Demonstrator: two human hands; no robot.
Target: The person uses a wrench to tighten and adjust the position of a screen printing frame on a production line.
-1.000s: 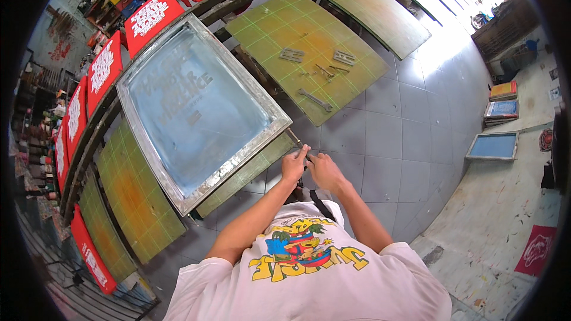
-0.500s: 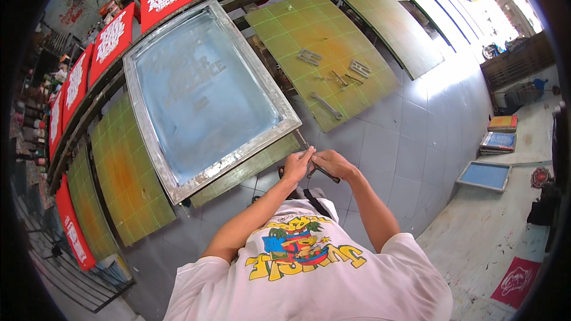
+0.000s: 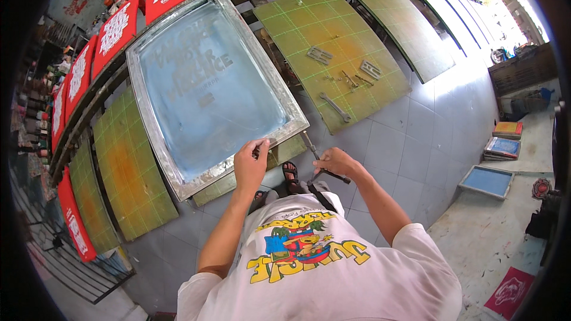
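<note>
Left hand (image 3: 250,163) curled onto near edge of big aluminium-framed printing screen w/ blue mesh (image 3: 205,86), grip pinching frame rim. Screen lying flat over green gridded pallet board (image 3: 128,172), front corner near centre of view. Right hand (image 3: 334,161) just beside that corner, grip pressed together round thin dark metal tool (image 3: 329,173). Steel wrench (image 3: 335,107) plus small metal brackets (image 3: 320,55) on next green board (image 3: 333,30). Red printed shirts (image 3: 116,30) along far rail.
</note>
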